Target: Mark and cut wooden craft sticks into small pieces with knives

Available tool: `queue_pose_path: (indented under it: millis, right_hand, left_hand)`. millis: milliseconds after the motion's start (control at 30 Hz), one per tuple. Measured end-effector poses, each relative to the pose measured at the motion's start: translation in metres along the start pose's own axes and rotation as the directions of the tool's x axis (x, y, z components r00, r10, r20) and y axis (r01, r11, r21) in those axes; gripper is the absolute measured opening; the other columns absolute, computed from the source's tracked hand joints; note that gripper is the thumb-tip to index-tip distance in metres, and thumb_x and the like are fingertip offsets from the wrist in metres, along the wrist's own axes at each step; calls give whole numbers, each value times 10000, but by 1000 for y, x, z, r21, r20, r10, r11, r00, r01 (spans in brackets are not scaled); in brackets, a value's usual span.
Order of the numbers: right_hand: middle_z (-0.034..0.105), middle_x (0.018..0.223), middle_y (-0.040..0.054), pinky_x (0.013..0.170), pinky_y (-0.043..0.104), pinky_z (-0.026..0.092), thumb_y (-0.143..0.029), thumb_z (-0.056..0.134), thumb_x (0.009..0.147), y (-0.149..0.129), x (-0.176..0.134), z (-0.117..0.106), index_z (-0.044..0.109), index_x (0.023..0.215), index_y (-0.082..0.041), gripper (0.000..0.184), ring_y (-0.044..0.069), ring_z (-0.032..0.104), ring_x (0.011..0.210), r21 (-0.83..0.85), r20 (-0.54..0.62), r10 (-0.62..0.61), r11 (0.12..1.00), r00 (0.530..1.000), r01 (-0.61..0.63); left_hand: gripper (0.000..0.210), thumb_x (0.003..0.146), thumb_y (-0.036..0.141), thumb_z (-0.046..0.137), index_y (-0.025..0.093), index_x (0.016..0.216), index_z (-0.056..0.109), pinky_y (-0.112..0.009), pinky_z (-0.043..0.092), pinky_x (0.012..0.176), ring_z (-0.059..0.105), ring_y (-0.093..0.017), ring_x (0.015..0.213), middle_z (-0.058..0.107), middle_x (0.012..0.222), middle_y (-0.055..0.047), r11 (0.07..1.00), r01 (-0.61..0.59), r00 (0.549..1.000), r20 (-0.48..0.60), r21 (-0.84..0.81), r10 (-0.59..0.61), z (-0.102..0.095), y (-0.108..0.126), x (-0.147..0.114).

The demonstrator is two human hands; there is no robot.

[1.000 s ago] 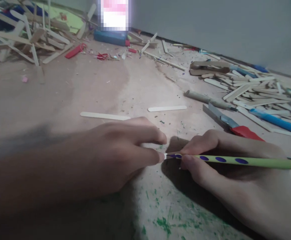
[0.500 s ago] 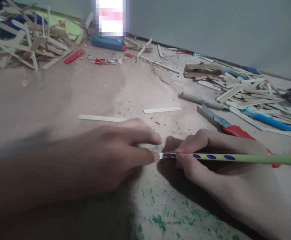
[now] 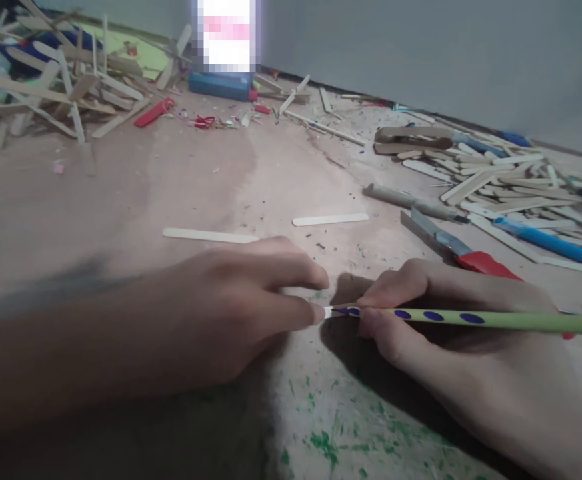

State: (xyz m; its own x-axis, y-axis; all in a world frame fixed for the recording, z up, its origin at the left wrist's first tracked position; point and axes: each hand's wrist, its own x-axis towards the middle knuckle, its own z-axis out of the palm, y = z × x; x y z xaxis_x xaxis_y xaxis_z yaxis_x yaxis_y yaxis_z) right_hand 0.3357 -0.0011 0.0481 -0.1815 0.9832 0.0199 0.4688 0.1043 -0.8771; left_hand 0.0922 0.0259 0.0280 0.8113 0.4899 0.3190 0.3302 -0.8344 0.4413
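In my right hand (image 3: 435,327) is a light green pencil (image 3: 515,321) with purple ovals, pinched near its point between thumb and fingers. The pencil's tip meets the small visible end of a pale craft stick (image 3: 327,312). My left hand (image 3: 251,293) lies over the table with its thumb pressed on that stick, and the rest of the stick is hidden. Just beyond the left fingers is one loose craft stick (image 3: 205,235), partly covered by the hand. Another craft stick (image 3: 331,219) lies farther off, between both hands.
Red-handled scissors (image 3: 488,263) lie behind my right hand, near a blue tube (image 3: 545,240) and a brown rod (image 3: 411,201). Piles of craft sticks (image 3: 505,180) fill the right and far left. A blue box (image 3: 221,86) stands at the back by the grey wall (image 3: 421,60).
The whole view has shifted slightly, so everything sits a little farther right. Both hands keep the same hold, and the pencil tip remains at the stick's end.
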Motion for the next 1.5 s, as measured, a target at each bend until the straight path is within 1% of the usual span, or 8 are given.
queue_pose_path:
  millis: [300,467,567,667,833,1000,1100,1500]
  right_hand:
    - [762,710,14,452,248,476,-289,810,807,-2,-1,-1,704,670,-246,178,132,598,528,15,-16,61,998,998,-61]
    - [719,646,-6,431,238,404,-308,785,804,-3,-3,0,708,665,-249,170,120,538,506,-45,-68,93,994,993,-96]
    - [732,672,-7,449,244,418,-319,788,795,-5,-4,1,693,658,-251,180,122,543,522,-40,-74,102,994,992,-105]
    - [725,663,-3,440,246,392,-331,776,802,-6,-5,1,683,652,-252,194,127,546,533,-76,-85,130,988,988,-136]
    - [749,693,-9,454,235,418,-306,754,829,-2,-4,1,687,669,-248,183,113,538,531,-50,-71,72,996,995,-76]
    - [710,641,-37,441,212,404,-288,728,849,2,-3,1,667,660,-250,202,98,523,509,-51,-60,18,998,998,-21]
    - [719,653,-36,437,209,404,-283,720,854,3,-4,1,671,666,-251,198,98,528,508,-48,-66,16,999,998,-19]
    - [672,617,-62,451,194,393,-252,739,831,6,-4,3,665,660,-255,187,80,507,508,-8,-91,-9,1000,996,9]
  left_hand:
    - [286,1052,56,519,208,1074,761,-242,548,1041,718,-165,1196,737,1340,-63,999,14,1000,-15,35,-14,1,2,0]
    - [313,1040,33,501,197,1053,767,-259,549,1049,717,-188,1224,733,1361,-67,999,18,1000,2,31,-18,-1,3,1]
    - [348,1038,18,462,175,1053,773,-268,568,1021,733,-192,1189,746,1333,-81,1000,12,1000,5,20,-12,-1,3,2]
    - [329,1035,21,489,175,1057,779,-267,547,1053,716,-191,1229,741,1342,-78,1000,10,1000,-9,23,-10,0,3,2]
    - [342,1044,19,479,180,1056,781,-260,545,1039,716,-183,1224,739,1348,-72,1000,18,1000,2,23,-18,-1,3,0]
    - [294,1042,41,525,190,1081,775,-251,532,1056,704,-173,1229,729,1356,-63,999,1,1000,-14,39,-1,1,2,0]
    - [311,1033,26,510,186,1047,775,-263,550,1008,718,-184,1196,732,1347,-65,999,-3,1000,-13,49,4,2,1,0]
    - [346,1072,57,453,183,1119,771,-288,556,1073,710,-200,1256,728,1378,-80,999,1,1000,17,49,-2,-2,4,1]
